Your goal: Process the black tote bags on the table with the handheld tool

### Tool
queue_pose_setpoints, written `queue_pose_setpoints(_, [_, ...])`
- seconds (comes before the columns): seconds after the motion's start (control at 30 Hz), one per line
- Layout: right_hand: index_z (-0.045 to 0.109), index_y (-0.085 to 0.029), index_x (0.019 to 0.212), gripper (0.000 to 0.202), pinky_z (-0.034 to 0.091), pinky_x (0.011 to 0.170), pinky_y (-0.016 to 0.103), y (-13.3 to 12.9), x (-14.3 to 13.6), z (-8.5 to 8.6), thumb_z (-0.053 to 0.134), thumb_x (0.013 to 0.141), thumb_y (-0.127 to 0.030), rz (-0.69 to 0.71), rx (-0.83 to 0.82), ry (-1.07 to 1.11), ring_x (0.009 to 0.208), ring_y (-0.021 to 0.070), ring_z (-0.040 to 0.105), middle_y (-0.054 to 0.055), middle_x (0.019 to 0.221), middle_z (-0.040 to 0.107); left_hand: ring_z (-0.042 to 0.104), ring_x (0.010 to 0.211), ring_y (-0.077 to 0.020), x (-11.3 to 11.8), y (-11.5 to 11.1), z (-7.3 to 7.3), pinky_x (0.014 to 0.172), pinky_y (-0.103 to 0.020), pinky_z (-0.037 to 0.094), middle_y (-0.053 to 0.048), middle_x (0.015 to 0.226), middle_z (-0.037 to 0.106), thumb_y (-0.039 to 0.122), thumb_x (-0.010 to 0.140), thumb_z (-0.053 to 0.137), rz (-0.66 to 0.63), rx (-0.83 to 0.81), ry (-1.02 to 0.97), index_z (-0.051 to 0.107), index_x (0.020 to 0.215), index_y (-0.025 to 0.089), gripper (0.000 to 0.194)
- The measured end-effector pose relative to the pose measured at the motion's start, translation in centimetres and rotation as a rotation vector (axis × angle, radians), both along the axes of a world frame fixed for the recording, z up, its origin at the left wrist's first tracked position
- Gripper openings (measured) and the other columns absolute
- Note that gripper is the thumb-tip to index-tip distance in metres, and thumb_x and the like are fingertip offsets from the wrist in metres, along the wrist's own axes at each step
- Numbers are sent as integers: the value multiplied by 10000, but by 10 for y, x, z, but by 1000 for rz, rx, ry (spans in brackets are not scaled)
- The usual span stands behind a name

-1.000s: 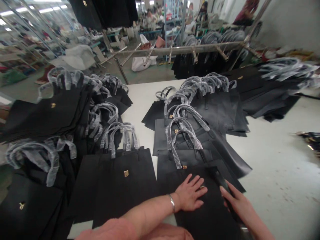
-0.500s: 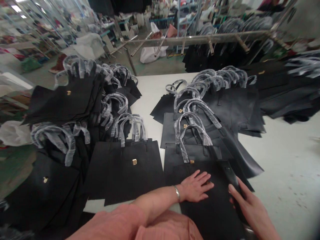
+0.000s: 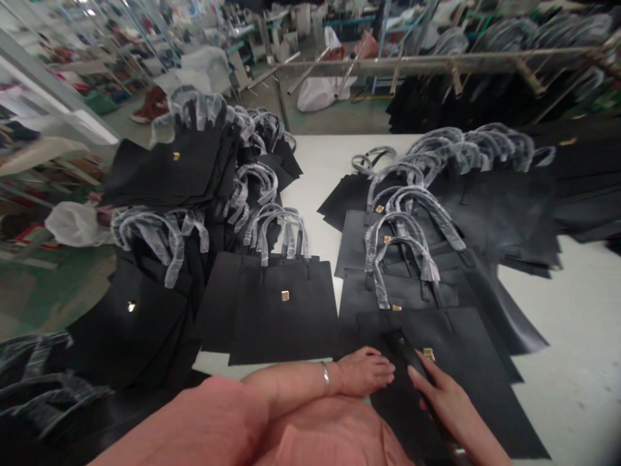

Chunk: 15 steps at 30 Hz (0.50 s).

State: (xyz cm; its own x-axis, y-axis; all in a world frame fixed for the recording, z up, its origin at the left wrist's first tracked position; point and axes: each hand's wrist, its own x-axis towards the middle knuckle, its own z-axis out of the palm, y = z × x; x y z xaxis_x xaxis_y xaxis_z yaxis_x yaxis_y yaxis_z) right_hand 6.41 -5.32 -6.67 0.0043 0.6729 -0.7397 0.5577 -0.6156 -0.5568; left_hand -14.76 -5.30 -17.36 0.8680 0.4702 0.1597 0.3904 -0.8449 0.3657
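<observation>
Dial centred on my feed.

Surface: one pale worktable, running from 12 o'clock round to 4, speckled toward 4.

Room, left to right: one white plastic bag at 9 o'clock; one draped translucent cover at 11; one white sack on the floor at 12; one metal rack at 1, black goods hanging below its bar.

Counts, left to right. Upper stack of black bags, 10 o'clock: one gold clasp showing. Lower stack, 8 o'clock: one clasp. Front bag, 7 o'clock: one clasp, film-wrapped handles beyond its top edge. Left hand, one, 5 o'clock: released, resting on the near left part of the black panel; one silver bracelet at the wrist. Right-hand row, overlapping, 3 to 4 o'clock: three clasps. Black panel, one, 4 o'clock, lying on the nearest of that row: one clasp, just beside the right fingers. Long black object, one, 5 o'clock, across the panel; strap or tool handle, I cannot tell from this blur. Right hand, one, between 4 and 5: closed around that object.
</observation>
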Motion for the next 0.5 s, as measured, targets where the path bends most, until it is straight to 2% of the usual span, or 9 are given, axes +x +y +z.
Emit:
queue_pose_setpoints(0.2, [439, -134, 1441, 868, 442, 476, 297, -9, 5, 1, 492, 757, -665, 27, -1, -34, 473, 203, 582, -61, 457, 549, 530, 1151, -152, -1, -2, 2, 1050, -344, 315, -36, 1308, 600, 275, 1005, 418, 22, 33, -10, 611, 1117, 181, 242])
queue_pose_setpoints(0.3, [459, -149, 1428, 845, 442, 464, 300, -2, -3, -2, 495, 757, -662, 18, 26, -22, 465, 205, 587, -59, 480, 558, 535, 1146, -149, -1, -2, 5, 1056, -346, 308, -36, 1298, 603, 265, 992, 443, 20, 36, -13, 614, 1087, 190, 209])
queue_pose_setpoints(0.4, [474, -190, 1424, 778, 498, 587, 303, 11, -16, -3, 530, 775, -614, 5, 105, -61, 573, 206, 652, -35, 602, 645, 538, 1156, -154, -1, -2, 6, 1071, -352, 294, -45, 1264, 619, 252, 983, 447, 19, 20, -20, 618, 1057, 188, 197])
queue_pose_setpoints(0.5, [433, -209, 1452, 793, 521, 741, 305, 10, -13, -1, 545, 780, -615, -48, 182, -114, 729, 221, 695, -8, 771, 718, 538, 1171, -157, -1, -5, 7, 1081, -351, 288, -51, 1253, 623, 239, 973, 446, 37, -16, -23, 622, 1062, 189, 204])
